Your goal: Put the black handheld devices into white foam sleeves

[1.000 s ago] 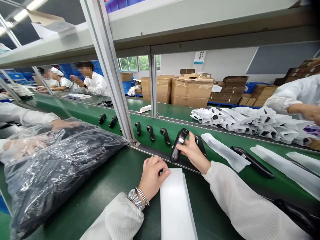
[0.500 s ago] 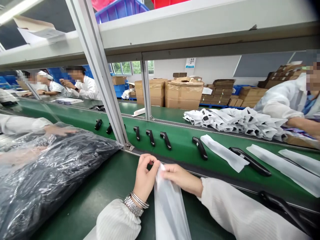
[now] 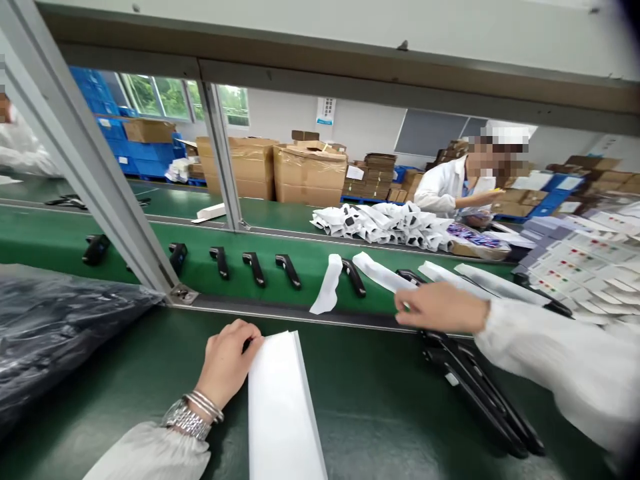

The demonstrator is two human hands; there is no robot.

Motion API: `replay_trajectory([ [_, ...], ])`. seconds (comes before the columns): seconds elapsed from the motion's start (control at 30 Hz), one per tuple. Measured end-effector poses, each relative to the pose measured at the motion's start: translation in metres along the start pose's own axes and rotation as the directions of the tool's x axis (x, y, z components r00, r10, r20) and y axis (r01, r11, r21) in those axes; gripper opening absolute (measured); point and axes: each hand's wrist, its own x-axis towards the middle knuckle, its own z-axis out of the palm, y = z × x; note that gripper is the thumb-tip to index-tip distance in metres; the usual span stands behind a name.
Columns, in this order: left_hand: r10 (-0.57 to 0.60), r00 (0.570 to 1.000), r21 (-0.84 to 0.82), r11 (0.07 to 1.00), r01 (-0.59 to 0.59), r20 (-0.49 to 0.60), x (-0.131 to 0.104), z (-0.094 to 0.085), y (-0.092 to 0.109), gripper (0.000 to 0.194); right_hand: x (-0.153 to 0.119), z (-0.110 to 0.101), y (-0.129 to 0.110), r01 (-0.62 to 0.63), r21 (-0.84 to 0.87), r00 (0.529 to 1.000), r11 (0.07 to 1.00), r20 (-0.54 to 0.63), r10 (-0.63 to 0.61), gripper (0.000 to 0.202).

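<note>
My left hand pinches the top left corner of a stack of long white sleeves on the green bench. My right hand, slightly blurred, reaches over the belt edge with its fingers curled; whether it holds anything cannot be made out. Just below it, long black handled devices lie together on the bench. On the green belt beyond, a short white sleeve lies beside a black device. Another white sleeve lies to the right, partly behind my right hand.
Dark items in clear plastic cover the bench at left. A metal post rises there. Across the belt are a white packet pile, a person in white and stacked printed boxes. A shelf runs overhead.
The view has swung right. My right hand has left the sleeve at my left hand and moved right over the belt. A white sleeve now lies on the belt left of a black device.
</note>
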Motion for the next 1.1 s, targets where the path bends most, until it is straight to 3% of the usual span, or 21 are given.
replay_trajectory([
  [0.07, 0.021, 1.0, -0.015, 1.0, -0.021, -0.018, 0.001, 0.003, -0.002, 0.029, -0.037, 0.032, 0.004, -0.046, -0.164, 0.997, 0.985, 0.061, 0.056, 0.029],
  [0.17, 0.06, 0.996, -0.022, 0.998, -0.062, -0.071, 0.0, 0.005, -0.004, 0.029, -0.068, 0.074, 0.004, -0.061, -0.174, 0.991, 0.983, 0.11, 0.081, 0.037],
  [0.23, 0.103, 0.988, -0.013, 0.994, -0.105, -0.114, -0.003, 0.005, -0.002, 0.028, -0.072, 0.084, 0.001, -0.041, -0.057, 0.994, 0.998, 0.099, 0.046, 0.039],
  [0.33, 0.18, 0.969, -0.029, 0.982, -0.188, -0.167, -0.008, 0.002, 0.005, 0.024, -0.055, 0.069, -0.012, 0.005, 0.347, 1.0, 0.938, 0.007, -0.008, 0.029],
  [0.4, 0.235, 0.953, -0.061, 0.966, -0.251, -0.193, -0.012, -0.001, 0.012, 0.019, -0.034, 0.049, -0.031, 0.065, 0.618, 0.992, 0.783, -0.122, 0.014, 0.034],
  [0.5, 0.322, 0.921, -0.077, 0.935, -0.345, -0.219, -0.017, -0.004, 0.021, 0.016, 0.003, 0.027, -0.074, 0.264, 0.862, 0.93, 0.434, -0.346, 0.121, 0.041],
  [0.6, 0.338, 0.908, -0.119, 0.919, -0.375, -0.246, -0.021, -0.004, 0.027, 0.011, 0.039, 0.023, -0.119, 0.408, 0.903, 0.88, 0.138, -0.429, 0.205, 0.04],
  [0.7, 0.313, 0.919, -0.189, 0.914, -0.36, -0.24, -0.024, -0.004, 0.028, 0.011, 0.067, 0.033, -0.149, 0.445, 0.895, 0.874, 0.007, -0.436, 0.214, 0.041],
  [0.8, 0.293, 0.927, -0.255, 0.902, -0.349, -0.233, -0.026, -0.005, 0.03, 0.01, 0.083, 0.046, -0.161, 0.42, 0.907, 0.898, -0.038, -0.409, 0.164, 0.043],
  [0.93, 0.237, 0.938, -0.339, 0.886, -0.316, -0.255, -0.026, -0.009, 0.039, 0.01, 0.081, 0.065, -0.171, 0.353, 0.935, 0.934, 0.01, -0.352, -0.062, 0.036],
  [1.03, 0.158, 0.931, -0.384, 0.878, -0.284, -0.329, -0.025, -0.008, 0.048, 0.013, 0.068, 0.077, -0.186, 0.329, 0.943, 0.918, 0.044, -0.308, -0.25, 0.041],
  [1.1, 0.084, 0.922, -0.412, 0.877, -0.248, -0.378, -0.023, -0.006, 0.051, 0.015, 0.061, 0.08, -0.193, 0.272, 0.962, 0.881, 0.026, -0.238, -0.409, 0.041],
])
